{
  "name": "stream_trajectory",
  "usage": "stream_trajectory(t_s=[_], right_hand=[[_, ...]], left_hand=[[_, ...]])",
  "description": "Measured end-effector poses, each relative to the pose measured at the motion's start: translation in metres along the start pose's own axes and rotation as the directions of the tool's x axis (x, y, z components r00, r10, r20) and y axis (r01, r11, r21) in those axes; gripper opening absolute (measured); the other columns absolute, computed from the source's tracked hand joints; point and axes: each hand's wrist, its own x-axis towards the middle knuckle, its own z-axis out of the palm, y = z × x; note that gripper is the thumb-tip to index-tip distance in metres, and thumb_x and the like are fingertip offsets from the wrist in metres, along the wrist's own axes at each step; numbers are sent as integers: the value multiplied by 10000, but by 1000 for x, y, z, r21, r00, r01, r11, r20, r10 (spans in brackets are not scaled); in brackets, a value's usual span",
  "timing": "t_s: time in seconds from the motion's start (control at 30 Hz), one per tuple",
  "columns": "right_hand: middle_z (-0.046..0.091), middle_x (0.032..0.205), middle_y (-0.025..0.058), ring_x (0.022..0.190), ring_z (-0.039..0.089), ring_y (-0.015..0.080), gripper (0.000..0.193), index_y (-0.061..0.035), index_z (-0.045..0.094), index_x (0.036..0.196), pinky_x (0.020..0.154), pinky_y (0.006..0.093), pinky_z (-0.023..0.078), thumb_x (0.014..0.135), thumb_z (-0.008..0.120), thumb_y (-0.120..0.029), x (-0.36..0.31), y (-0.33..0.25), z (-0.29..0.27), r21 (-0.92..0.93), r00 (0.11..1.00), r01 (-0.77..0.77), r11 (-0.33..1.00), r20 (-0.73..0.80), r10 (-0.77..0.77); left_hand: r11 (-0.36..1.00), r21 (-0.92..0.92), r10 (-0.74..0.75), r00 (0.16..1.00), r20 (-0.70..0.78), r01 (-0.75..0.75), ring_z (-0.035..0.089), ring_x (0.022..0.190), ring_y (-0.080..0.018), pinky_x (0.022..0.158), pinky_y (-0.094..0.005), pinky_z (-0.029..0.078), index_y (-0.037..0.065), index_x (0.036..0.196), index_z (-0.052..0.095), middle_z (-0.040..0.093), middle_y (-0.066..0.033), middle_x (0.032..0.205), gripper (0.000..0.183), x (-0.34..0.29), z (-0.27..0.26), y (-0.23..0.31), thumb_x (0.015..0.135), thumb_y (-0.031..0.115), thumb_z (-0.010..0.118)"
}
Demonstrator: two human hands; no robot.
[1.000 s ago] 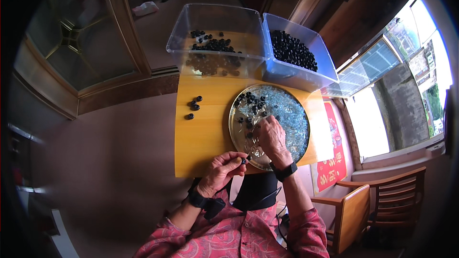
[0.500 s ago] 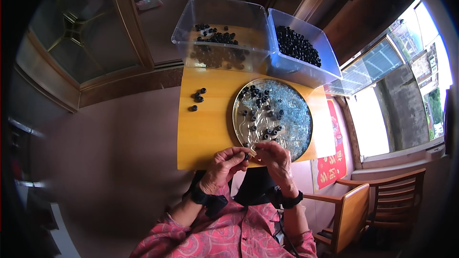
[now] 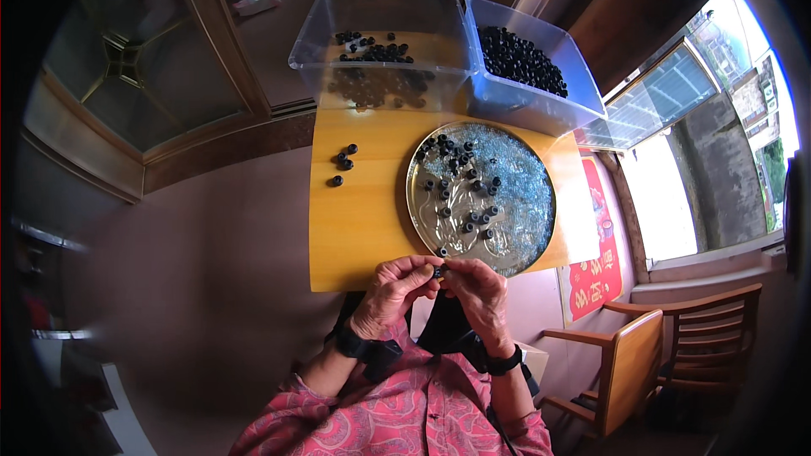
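My left hand point(image 3: 392, 294) is closed, pinching a small black cylindrical part point(image 3: 438, 272) between thumb and fingers. Its fingertips meet those of my right hand point(image 3: 480, 294), also closed, right at the black part. Whatever the right fingers hold is too small or hidden to make out. Just beyond both hands lies a round metal tray point(image 3: 411, 207) on the yellow table point(image 3: 355, 236). Small clear bluish pieces point(image 3: 528, 194) cover its right side. Several loose black parts point(image 3: 473, 221), some showing a hole, sit on its left and middle.
Behind the tray stand two clear plastic bins. The left bin point(image 3: 308, 21) holds scattered black parts; the right bin point(image 3: 583, 114) has a larger heap. Several black parts point(image 3: 342, 165) lie on the table's left. A wooden chair point(image 3: 629, 371) stands at right, below a window.
My right hand has come in toward the left one, so their fingertips now meet at the black part. The whole view has shifted slightly.
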Motion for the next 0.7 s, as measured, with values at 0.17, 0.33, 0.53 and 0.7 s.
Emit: stream_trajectory(t_s=[0.17,0.33,0.53,0.7], right_hand=[[715,895,70,750,673,106,194,28,669,1084,690,232,553,899,683,-32,-1,-1,-3,-98,999,37,995,5,-37],[690,856,69,724,674,119,161,24,659,1044,654,246,544,892,675,-29,0,4,-1,-307,982,181,934,2,-189],[619,841,117,684,659,245,192,-18,636,1021,598,324,515,841,669,37,-5,-5,9,-389,929,330,860,-27,-369],[617,836,116,671,655,243,208,-23,640,1024,581,318,510,832,675,49,-5,-9,13,-438,897,394,808,-9,-442]], left_hand=[[999,26,-21,1000,-11,22,655,760,-119,714,-239,548,0,1162,661,689,-69,872,228,-1,1,1,965,108,618],[999,33,-33,999,-10,34,657,774,-118,724,-238,553,1,1163,658,690,-65,876,226,1,0,0,969,107,611],[996,-86,7,999,-43,-10,665,811,-118,727,-242,566,5,1177,650,697,-61,971,230,3,-3,-3,974,103,601],[995,-91,34,999,-29,-36,667,815,-114,726,-238,575,12,1173,655,697,-52,994,224,2,-4,-4,973,100,604]])
